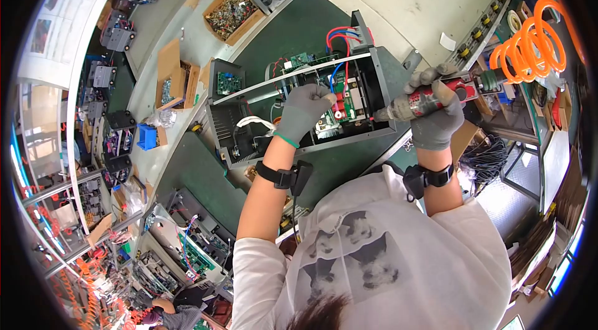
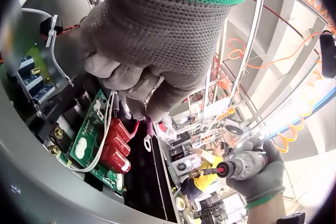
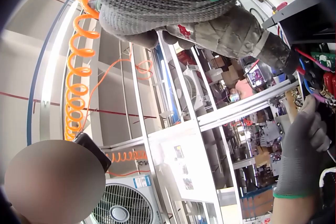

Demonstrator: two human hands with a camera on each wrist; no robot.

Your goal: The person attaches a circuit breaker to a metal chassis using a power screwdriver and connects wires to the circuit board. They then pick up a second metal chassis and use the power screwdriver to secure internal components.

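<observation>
A gloved left hand is over the open metal case. In the left wrist view its thumb and fingertips pinch a red cable near its ring terminal, beside the red components on a green board. The gloved right hand grips a red and grey power driver, its tip at the case's right end. In the left wrist view the right hand holds the driver with its bit pointing toward the case. Blue and red wires rise inside the case.
An orange coiled hose hangs at the right by the driver. Boxes of small parts and a blue bin stand left of the case on the bench. Green mat lies under the case.
</observation>
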